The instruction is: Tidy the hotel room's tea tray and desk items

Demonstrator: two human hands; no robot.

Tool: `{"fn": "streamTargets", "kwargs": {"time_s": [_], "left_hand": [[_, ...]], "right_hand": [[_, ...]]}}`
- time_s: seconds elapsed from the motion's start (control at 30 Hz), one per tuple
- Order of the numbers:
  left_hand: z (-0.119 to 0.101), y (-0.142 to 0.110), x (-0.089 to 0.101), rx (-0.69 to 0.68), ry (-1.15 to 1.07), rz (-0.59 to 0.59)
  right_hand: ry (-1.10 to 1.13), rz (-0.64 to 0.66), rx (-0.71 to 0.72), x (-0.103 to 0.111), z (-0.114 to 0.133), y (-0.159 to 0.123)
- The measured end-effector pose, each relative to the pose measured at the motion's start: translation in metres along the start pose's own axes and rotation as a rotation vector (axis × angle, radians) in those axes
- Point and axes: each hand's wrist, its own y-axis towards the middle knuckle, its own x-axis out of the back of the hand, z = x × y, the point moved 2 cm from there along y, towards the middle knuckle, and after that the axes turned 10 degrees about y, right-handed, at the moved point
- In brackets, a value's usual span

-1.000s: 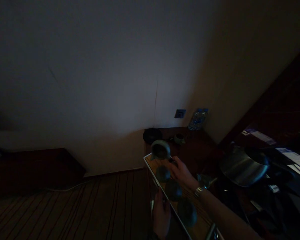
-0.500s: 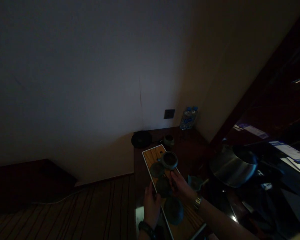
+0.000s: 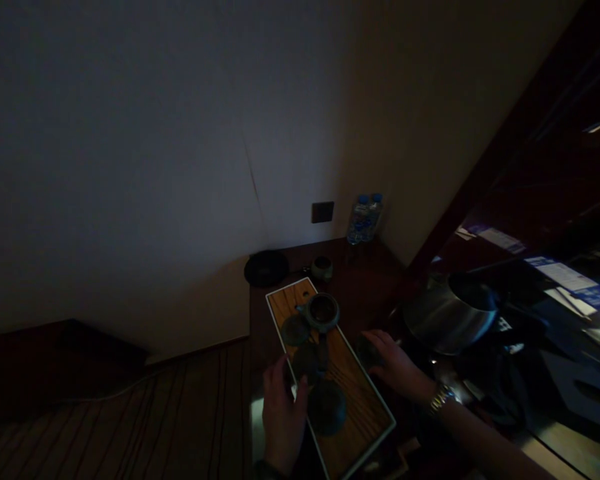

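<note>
In the head view, one tray (image 3: 364, 393) is carried by the surface (image 3: 363, 277), and on it one teapot (image 3: 307, 308) and three dark cups are counted. The teapot is set near the tray's far end, close to its right edge, its handle (image 3: 323, 352) pointed back toward the near end. The cups are lined up along the tray's left edge: a far cup (image 3: 295, 330), a middle cup (image 3: 304, 362), partly covered by the handle, and a near cup (image 3: 327, 407). One dark vessel (image 3: 364, 351) is seen just beside the tray's right edge; the fingers and thumb of the right hand (image 3: 387, 360) are curled about it, though a firm grip cannot be told. The left hand (image 3: 284, 408) is held at the tray's left edge, thumb and fingers parted; whether anything is gripped cannot be told.

At the surface's far left corner one black dish (image 3: 267, 268) is seen, with one small pot (image 3: 322, 269) to its right, then two bottles (image 3: 364, 220) by the wall. One kettle (image 3: 447, 317) is placed right of the vessel.

Half a second ago, the right hand was seen over the tray by the teapot; it has since been moved to the vessel.
</note>
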Motion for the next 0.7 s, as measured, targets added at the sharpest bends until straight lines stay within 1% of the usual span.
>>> {"fn": "streamTargets", "kwargs": {"time_s": [0.1, 0.17, 0.27, 0.33, 0.4, 0.43, 0.47, 0.5, 0.53, 0.6, 0.63, 0.7], "left_hand": [[-0.022, 0.002, -0.007, -0.121, 0.097, -0.056], [-0.032, 0.007, -0.016, -0.168, 0.179, -0.07], [-0.038, 0.014, -0.029, -0.173, 0.259, -0.017], [-0.037, 0.017, -0.033, -0.179, 0.259, 0.011], [-0.032, 0.018, -0.032, -0.205, 0.238, -0.015], [-0.029, 0.018, -0.031, -0.227, 0.235, -0.044], [-0.025, 0.019, -0.028, -0.251, 0.235, -0.073], [-0.02, 0.019, -0.026, -0.268, 0.24, -0.096], [-0.014, 0.019, -0.024, -0.285, 0.245, -0.107], [-0.001, 0.02, -0.02, -0.311, 0.241, -0.108], [0.006, 0.021, -0.019, -0.314, 0.239, -0.094], [0.017, 0.02, -0.018, -0.308, 0.249, -0.038]], "right_hand": [[0.109, -0.174, 0.066, -0.012, 0.007, 0.007], [0.163, -0.198, 0.126, -0.024, 0.02, 0.014], [0.182, -0.131, 0.142, -0.045, 0.037, 0.022], [0.183, -0.083, 0.128, -0.053, 0.041, 0.024], [0.206, -0.015, 0.143, -0.049, 0.04, 0.026], [0.227, 0.006, 0.165, -0.042, 0.038, 0.029], [0.247, 0.0, 0.192, -0.033, 0.035, 0.036], [0.259, -0.04, 0.222, -0.022, 0.033, 0.046], [0.257, -0.108, 0.252, -0.01, 0.03, 0.061], [0.21, -0.252, 0.278, 0.01, 0.028, 0.105], [0.179, -0.292, 0.272, 0.016, 0.028, 0.131], [0.141, -0.295, 0.24, 0.018, 0.031, 0.186]]}}
